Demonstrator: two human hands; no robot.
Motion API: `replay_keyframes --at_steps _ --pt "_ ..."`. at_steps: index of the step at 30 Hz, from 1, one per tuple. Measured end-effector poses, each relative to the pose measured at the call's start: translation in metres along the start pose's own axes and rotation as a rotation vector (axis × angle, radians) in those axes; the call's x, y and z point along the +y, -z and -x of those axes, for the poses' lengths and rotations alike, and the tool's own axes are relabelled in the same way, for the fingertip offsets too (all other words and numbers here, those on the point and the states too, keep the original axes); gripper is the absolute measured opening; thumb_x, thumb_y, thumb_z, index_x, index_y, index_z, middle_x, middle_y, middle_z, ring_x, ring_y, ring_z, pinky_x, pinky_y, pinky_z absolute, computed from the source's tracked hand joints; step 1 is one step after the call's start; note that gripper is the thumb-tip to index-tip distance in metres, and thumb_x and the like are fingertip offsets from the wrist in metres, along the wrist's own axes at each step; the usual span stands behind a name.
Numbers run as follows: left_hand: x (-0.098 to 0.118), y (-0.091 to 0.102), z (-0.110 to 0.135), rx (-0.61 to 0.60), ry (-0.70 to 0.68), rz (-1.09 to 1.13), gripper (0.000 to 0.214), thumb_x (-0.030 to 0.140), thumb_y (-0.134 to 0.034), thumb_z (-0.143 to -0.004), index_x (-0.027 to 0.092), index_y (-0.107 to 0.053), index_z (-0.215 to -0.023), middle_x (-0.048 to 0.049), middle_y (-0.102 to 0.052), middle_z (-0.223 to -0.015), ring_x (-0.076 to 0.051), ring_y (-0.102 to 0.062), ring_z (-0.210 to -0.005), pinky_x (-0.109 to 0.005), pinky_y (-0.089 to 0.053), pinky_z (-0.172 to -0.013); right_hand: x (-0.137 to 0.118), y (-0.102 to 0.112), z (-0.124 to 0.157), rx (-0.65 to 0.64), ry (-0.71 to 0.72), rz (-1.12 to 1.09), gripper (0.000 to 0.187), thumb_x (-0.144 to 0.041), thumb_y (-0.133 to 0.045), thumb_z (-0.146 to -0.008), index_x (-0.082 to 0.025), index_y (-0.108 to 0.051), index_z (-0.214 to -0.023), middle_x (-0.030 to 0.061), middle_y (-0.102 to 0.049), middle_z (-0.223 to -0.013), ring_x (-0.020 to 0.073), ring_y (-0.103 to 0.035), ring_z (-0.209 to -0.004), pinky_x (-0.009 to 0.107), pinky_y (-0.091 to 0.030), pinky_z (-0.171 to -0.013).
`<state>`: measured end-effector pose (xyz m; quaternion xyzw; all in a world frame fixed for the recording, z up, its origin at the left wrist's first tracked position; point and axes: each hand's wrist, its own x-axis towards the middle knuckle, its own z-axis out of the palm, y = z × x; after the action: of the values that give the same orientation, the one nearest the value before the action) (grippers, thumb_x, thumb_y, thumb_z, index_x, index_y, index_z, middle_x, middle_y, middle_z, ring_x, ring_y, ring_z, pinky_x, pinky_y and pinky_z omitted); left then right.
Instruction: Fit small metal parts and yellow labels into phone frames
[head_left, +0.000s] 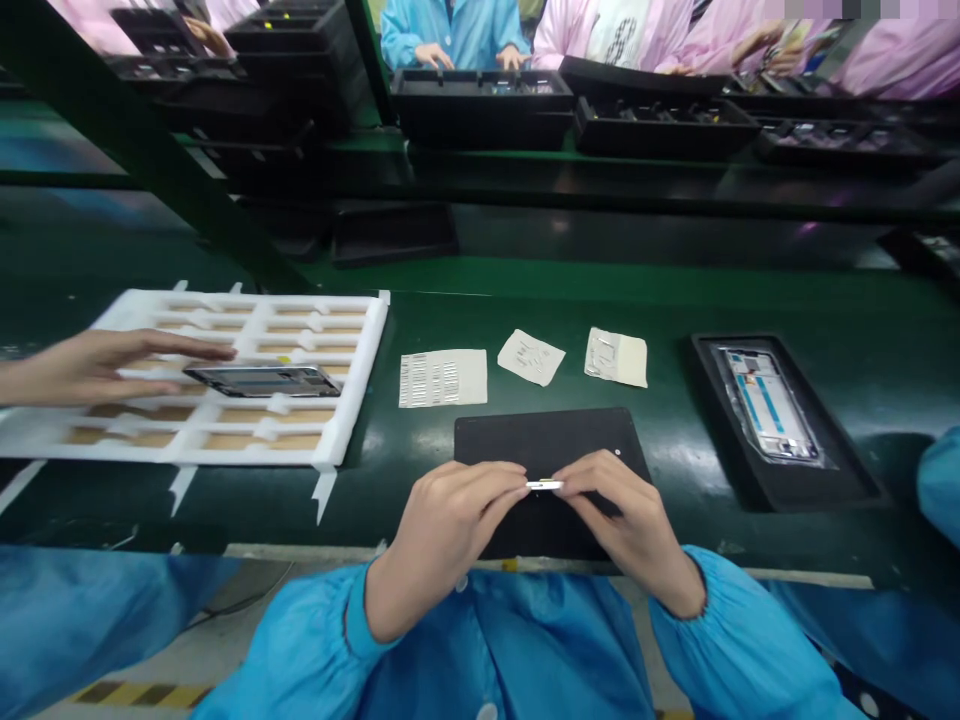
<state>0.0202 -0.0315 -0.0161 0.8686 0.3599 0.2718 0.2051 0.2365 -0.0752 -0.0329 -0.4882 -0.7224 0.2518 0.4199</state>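
Both of my hands are over a black mat (555,435). Between them is a thin, pale phone frame (544,485), seen nearly edge-on, so its faces are hidden. My left hand (457,515) pinches its left end with thumb and fingers. At the right end, my right hand (619,505) grips it the same way. Just beyond the mat lie three paper sheets: a sheet with rows of small silvery strips (442,378), a tilted sheet with scattered pieces (530,357), and a sheet with a clear film patch (616,357).
At left, a co-worker's hand (112,365) is by a tilted phone frame (262,380) over a white slotted foam tray (356,400). A black tray (832,485) at right holds another phone frame (772,405) on clear plastic. Black bins (480,110) and co-workers line the far side.
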Motion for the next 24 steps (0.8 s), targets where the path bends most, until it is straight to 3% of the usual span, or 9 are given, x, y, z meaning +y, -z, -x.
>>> replay_keyframes --at_steps 5,9,15,21,24 --pt "0.007 0.004 -0.006 -0.097 -0.004 -0.031 0.020 0.026 -0.049 -0.101 0.022 -0.069 -0.098 0.0006 -0.076 -0.106 -0.016 -0.073 -0.090 -0.027 -0.054 -0.073 0.003 -0.001 0.006 -0.016 0.058 0.018 0.030 -0.007 -0.052 -0.093 -0.028 -0.066 -0.110 0.0055 -0.068 -0.095 0.0192 -0.064 -0.089 0.035 -0.056 -0.074" --pt "0.004 0.001 -0.006 -0.064 0.030 0.016 0.014 0.027 -0.055 -0.098 0.023 -0.069 -0.098 0.0026 -0.077 -0.103 -0.016 -0.073 -0.091 -0.026 -0.053 -0.075 0.002 -0.002 0.007 -0.002 0.166 0.142 0.044 -0.004 -0.049 -0.093 -0.030 -0.063 -0.125 0.0068 -0.069 -0.099 0.0186 -0.064 -0.088 0.034 -0.056 -0.074" --pt "-0.010 0.000 0.010 0.035 -0.260 -0.073 0.024 0.010 -0.050 -0.098 0.018 -0.064 -0.116 -0.0041 -0.073 -0.116 -0.016 -0.070 -0.103 -0.027 -0.053 -0.082 0.008 -0.001 0.011 -0.036 0.250 0.221 0.054 -0.003 -0.046 -0.093 -0.030 -0.052 -0.139 0.0092 -0.069 -0.103 0.0207 -0.065 -0.092 0.037 -0.056 -0.076" --pt "-0.013 0.000 0.010 0.066 -0.306 -0.141 0.025 0.013 -0.047 -0.099 0.016 -0.064 -0.117 -0.0052 -0.074 -0.115 -0.016 -0.071 -0.097 -0.025 -0.054 -0.073 0.005 -0.005 0.012 -0.090 0.195 0.185 0.054 -0.003 -0.049 -0.090 -0.031 -0.056 -0.136 0.0091 -0.069 -0.106 0.0227 -0.066 -0.096 0.038 -0.057 -0.078" --pt "-0.011 0.002 0.006 0.093 -0.299 -0.162 0.025 0.012 -0.044 -0.100 0.016 -0.065 -0.113 -0.0046 -0.075 -0.110 -0.014 -0.072 -0.090 -0.024 -0.052 -0.067 0.007 0.012 0.010 -0.047 0.187 0.270 0.047 -0.009 -0.059 -0.089 -0.030 -0.060 -0.131 0.0074 -0.070 -0.107 0.0231 -0.067 -0.097 0.038 -0.057 -0.082"
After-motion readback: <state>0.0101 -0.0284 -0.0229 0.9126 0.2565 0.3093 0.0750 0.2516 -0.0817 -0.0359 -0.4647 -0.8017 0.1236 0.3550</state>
